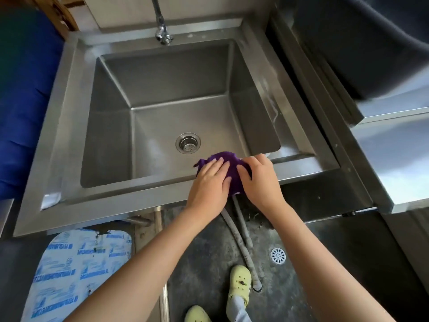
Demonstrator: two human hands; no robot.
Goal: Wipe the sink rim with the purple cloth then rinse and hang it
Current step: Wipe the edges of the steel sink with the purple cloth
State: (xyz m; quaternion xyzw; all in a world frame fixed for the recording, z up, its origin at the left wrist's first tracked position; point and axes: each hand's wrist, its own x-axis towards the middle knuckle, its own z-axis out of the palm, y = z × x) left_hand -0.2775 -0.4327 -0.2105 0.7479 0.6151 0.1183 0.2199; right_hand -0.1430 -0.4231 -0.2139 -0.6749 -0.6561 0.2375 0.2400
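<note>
A purple cloth (228, 161) lies bunched on the front rim of the steel sink (116, 194), right of the middle. My left hand (209, 182) presses flat on the cloth's left part, fingers pointing away from me. My right hand (258, 176) presses on its right part, and the two hands almost touch. Only the cloth's top edge and a strip between the hands show. The basin is dry-looking with a round drain strainer (188, 143) in its floor. The tap (162, 34) hangs over the back rim, with no water running.
White streaks mark the sink's right rim (270, 89). A steel counter (394, 159) adjoins on the right. A blue object (21, 112) stands at the left. Below are grey hoses (241, 231), a floor drain (278, 256), a printed mat (76, 270) and my feet in pale green clogs (240, 283).
</note>
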